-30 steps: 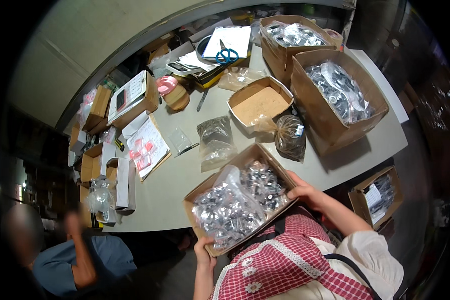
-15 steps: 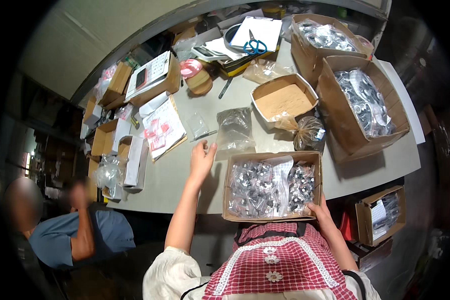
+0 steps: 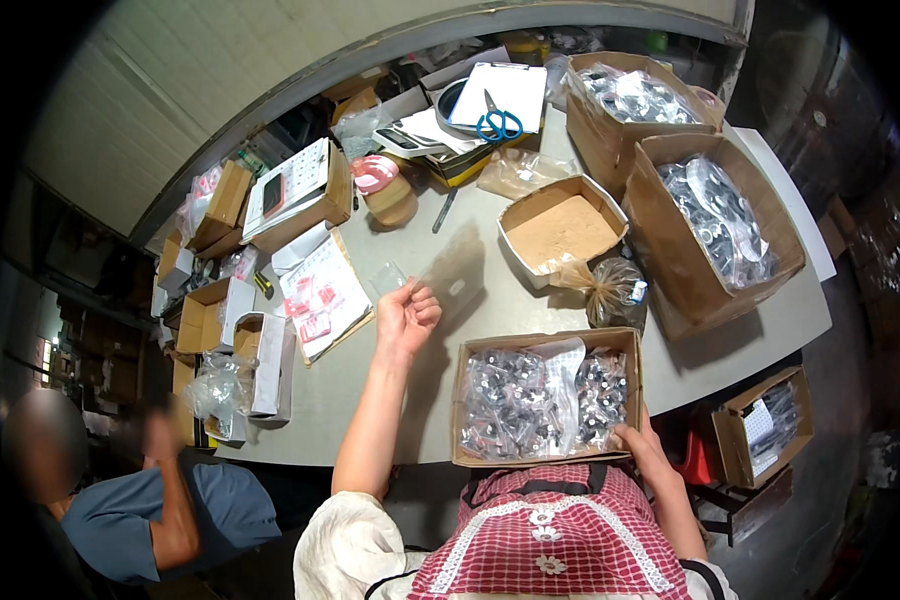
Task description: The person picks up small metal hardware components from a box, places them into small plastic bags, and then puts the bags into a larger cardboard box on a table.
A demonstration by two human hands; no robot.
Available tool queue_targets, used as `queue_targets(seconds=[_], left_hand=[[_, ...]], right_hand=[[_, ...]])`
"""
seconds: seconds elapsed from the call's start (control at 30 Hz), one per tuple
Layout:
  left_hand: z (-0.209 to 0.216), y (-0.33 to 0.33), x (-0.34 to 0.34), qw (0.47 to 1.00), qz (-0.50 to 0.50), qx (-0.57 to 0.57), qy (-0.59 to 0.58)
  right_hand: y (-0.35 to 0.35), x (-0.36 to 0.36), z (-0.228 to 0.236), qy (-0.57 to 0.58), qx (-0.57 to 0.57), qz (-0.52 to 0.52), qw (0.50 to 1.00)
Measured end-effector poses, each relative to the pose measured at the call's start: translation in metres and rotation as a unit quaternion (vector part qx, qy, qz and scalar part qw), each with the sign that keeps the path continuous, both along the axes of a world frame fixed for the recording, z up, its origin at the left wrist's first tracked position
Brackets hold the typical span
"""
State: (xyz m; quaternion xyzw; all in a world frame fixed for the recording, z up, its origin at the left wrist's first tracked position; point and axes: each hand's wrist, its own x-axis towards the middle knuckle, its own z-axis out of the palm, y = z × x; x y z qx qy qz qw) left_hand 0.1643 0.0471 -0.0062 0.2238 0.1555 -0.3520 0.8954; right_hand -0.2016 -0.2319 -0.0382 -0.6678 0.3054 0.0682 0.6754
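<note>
My left hand (image 3: 408,318) is raised over the table with its fingers curled closed on a thin see-through plastic bag (image 3: 454,262), which stretches up and to the right. Low at the right, my right hand (image 3: 647,452) grips the near right corner of an open cardboard box (image 3: 457,405), thumb over the rim and fingers partly hidden outside. Many small clear packets of black and silver parts (image 3: 511,394) fill the box. Among them lies a crumpled strip of pale plastic (image 3: 567,400). The box rests at the table's near edge, against my apron.
Beyond the box are a knotted bag (image 3: 615,292) and a shallow open carton (image 3: 560,228). Two tall cartons of parts (image 3: 670,260) stand right. Papers (image 3: 322,290), a lidded jar (image 3: 386,195) and blue-handled scissors (image 3: 499,122) lie farther off. A seated person (image 3: 185,520) is at left.
My left hand has gone from spread fingers to a closed grip. The plastic bag that lay flat on the table is now lifted at one side. My right hand keeps hold of the box.
</note>
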Motion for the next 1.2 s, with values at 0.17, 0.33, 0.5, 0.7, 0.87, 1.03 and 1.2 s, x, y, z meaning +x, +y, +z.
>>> queue_targets(seconds=[0.17, 0.33, 0.5, 0.7, 0.87, 1.03, 1.2], left_hand=[[0.026, 0.051, -0.04, 0.996, 0.037, -0.08, 0.015], [0.051, 0.113, -0.097, 0.99, 0.086, -0.109, -0.002], [0.066, 0.166, -0.133, 0.983, 0.163, -0.05, -0.071], [0.022, 0.206, -0.173, 0.958, 0.268, -0.08, -0.063], [-0.003, 0.224, -0.221, 0.936, 0.347, -0.017, -0.045], [-0.015, 0.219, -0.226, 0.926, 0.375, 0.043, -0.004], [-0.022, 0.217, -0.228, 0.898, 0.428, 0.103, -0.004]], right_hand=[[-0.004, 0.005, -0.016, 0.016, -0.041, 0.033, 0.998], [0.0, 0.013, -0.022, 0.054, -0.02, 0.053, 0.997], [0.008, 0.047, -0.007, 0.105, -0.123, 0.154, 0.975], [0.023, 0.13, 0.016, 0.096, -0.236, 0.355, 0.9], [0.005, 0.247, 0.074, 0.001, -0.401, 0.489, 0.775], [-0.066, 0.404, 0.004, -0.252, -0.564, 0.181, 0.766], [-0.08, 0.505, -0.032, -0.051, -0.649, 0.176, 0.738]])
